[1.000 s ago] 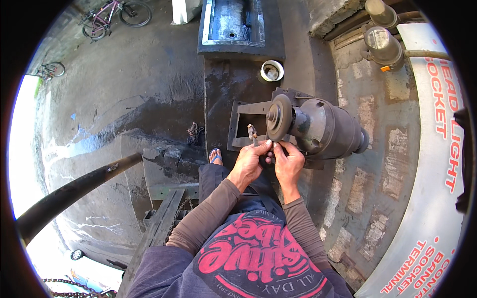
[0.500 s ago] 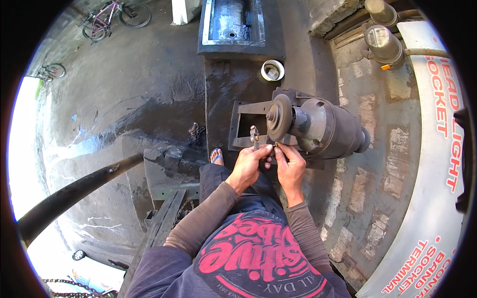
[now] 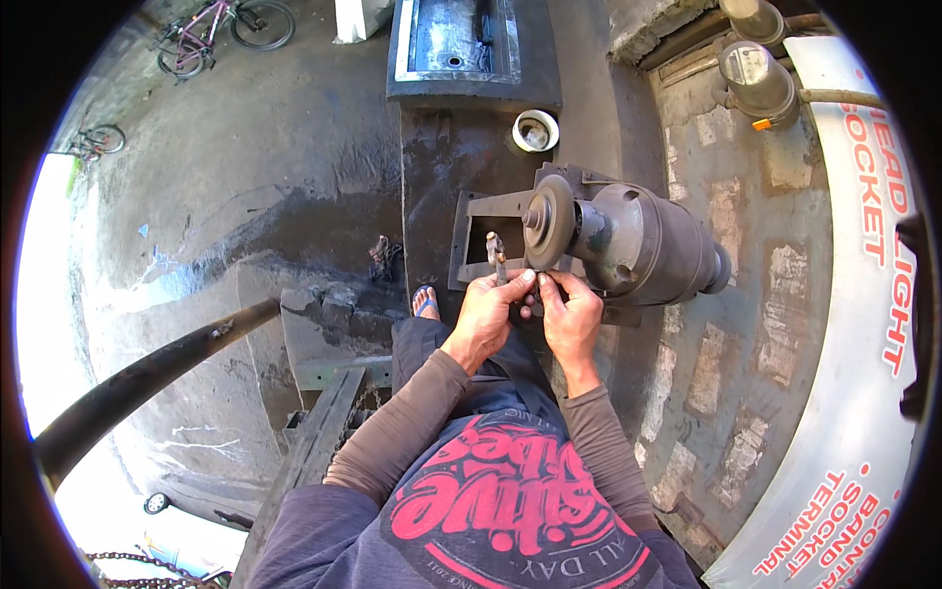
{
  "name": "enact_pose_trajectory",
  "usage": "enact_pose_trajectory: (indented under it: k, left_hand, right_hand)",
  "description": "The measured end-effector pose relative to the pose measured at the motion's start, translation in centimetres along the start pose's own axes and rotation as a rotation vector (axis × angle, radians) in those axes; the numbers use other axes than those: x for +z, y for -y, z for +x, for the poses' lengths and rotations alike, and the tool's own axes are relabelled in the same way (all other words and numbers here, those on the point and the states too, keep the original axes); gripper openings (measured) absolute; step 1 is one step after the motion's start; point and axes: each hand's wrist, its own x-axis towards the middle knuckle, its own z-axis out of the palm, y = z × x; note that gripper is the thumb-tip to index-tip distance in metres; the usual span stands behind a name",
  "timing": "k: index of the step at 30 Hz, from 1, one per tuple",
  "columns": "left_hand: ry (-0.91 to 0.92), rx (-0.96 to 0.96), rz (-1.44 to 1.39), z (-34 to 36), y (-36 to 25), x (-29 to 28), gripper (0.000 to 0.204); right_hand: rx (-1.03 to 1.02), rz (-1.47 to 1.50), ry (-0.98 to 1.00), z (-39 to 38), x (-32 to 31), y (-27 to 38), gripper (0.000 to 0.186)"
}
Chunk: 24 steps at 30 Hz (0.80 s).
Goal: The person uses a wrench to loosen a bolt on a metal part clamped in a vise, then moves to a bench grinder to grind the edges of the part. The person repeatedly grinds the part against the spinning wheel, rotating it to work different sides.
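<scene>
Head view: curved white sign (image 3: 863, 324) with red lettering along right edge. White round container (image 3: 536, 130) on dark tabletop (image 3: 432, 177) above grinder. Left hand (image 3: 488, 312) closed around small metal piece (image 3: 496, 251), tip upright just beside grinding wheel (image 3: 548, 224). Right hand (image 3: 569, 312) closed, fingers pinching same piece near wheel's lower edge. Motor housing (image 3: 653, 245) right of wheel.

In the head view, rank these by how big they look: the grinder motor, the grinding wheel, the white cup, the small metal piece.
Motor housing
Grinding wheel
White cup
Small metal piece, held at the hands
</scene>
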Motion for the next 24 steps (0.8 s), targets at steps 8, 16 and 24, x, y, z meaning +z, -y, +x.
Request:
enact_pose_trajectory:
  k: [8, 16, 24]
  left_hand:
    - [-0.017, -0.012, -0.019, -1.0, 0.8, -0.3, 0.015]
    - [0.063, -0.067, -0.222, 0.6, 0.8, -0.2, 0.016]
    - [-0.008, -0.006, -0.115, -0.3, 0.5, 0.6, 0.016]
  right_hand:
    - [-0.161, -0.040, 0.091, -0.5, -1.2, -0.5, 0.015]
    - [0.079, 0.139, 0.066, 0.1, 0.4, -1.4, 0.017]
    - [0.059, 0.040, 0.082, 0.7, -0.4, -0.5, 0.016]
